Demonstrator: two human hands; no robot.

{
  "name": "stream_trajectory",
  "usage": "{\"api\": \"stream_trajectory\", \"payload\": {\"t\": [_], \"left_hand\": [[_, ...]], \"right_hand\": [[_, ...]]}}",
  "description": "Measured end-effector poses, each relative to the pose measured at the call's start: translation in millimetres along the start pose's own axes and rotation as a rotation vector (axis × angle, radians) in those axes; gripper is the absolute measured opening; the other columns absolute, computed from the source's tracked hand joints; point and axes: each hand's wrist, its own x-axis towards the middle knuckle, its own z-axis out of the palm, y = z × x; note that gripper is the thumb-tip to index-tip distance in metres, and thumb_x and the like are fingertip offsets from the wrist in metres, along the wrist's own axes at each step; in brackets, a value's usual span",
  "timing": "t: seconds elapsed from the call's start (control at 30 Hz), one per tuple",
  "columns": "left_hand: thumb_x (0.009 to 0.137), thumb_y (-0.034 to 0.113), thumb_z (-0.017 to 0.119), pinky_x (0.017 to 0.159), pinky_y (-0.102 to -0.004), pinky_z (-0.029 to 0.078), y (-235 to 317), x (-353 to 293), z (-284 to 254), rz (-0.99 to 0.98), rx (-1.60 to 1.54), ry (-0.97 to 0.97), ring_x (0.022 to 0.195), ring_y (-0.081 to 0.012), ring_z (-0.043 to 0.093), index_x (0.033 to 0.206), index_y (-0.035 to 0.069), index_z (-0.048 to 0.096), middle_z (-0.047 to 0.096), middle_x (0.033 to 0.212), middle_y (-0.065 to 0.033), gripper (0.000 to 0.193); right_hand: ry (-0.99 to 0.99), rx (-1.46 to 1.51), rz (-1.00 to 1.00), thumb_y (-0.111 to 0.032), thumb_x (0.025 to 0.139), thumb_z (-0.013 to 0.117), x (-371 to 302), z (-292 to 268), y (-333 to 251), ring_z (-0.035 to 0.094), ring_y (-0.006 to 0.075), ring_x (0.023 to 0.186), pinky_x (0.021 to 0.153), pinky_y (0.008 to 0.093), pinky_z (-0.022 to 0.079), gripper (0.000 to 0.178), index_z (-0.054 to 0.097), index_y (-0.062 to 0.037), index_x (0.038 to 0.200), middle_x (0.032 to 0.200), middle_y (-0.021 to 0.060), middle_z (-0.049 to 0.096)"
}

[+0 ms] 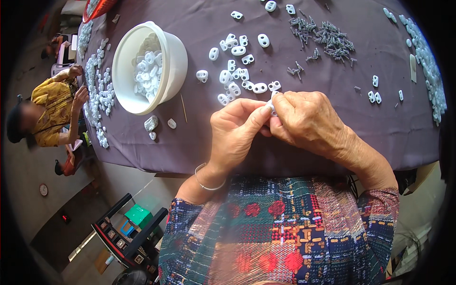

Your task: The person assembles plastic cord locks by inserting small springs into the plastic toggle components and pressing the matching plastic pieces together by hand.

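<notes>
Over the near edge of the table my left hand (236, 127) and my right hand (308, 118) meet. Both are closed, fingertips pinched on one small white plastic cord lock (273, 108). Most of that piece is hidden behind my fingers and thumbs. Just beyond my hands lie several loose white cord locks (260, 88) with two holes each. A pile of small dark metal springs (332, 40) lies farther back on the right. To the left, a white tub (176, 66) tilts toward the left and holds many small white plastic pieces (148, 71).
A dark cloth covers the table (294, 152). Heaps of white pieces line its left (98, 90) and right (430, 71) edges. A thin wooden stick (183, 107) and a grey stone-like lump (151, 123) lie near the tub. A person in yellow (52, 111) sits at the left.
</notes>
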Motion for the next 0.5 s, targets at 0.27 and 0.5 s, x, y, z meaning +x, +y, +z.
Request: {"api": "stream_trajectory", "payload": {"t": [0.27, 0.5], "left_hand": [[0.087, 0.006, 0.060, 0.062, -0.0222, 0.050, -2.3, -2.0, 2.1, 0.062, 0.041, 0.032, 0.070, -0.0111, 0.060, 0.093, -0.006, 0.060, 0.064, 0.082, -0.0085, 0.014], [0.087, 0.006, 0.059, 0.065, -0.0221, 0.050, -3.4, -2.8, 1.9, 0.070, 0.053, 0.038, 0.072, -0.0103, 0.060, 0.093, -0.006, 0.060, 0.064, 0.084, -0.0081, 0.013]], "right_hand": [[0.001, -0.009, 0.003, -0.011, 0.071, 0.061, -2.5, 4.5, -0.4, 0.055, 0.0245, 0.053, 0.046, 0.0348, 0.046, 0.017, 0.051, 0.0018, 0.077, 0.061, 0.0096, 0.050], [0.011, -0.007, -0.013, -0.010, 0.070, 0.061, -2.5, 5.6, 0.0, 0.055, 0.0238, 0.052, 0.045, 0.0341, 0.046, 0.020, 0.054, 0.0046, 0.081, 0.061, 0.0097, 0.050]]}}
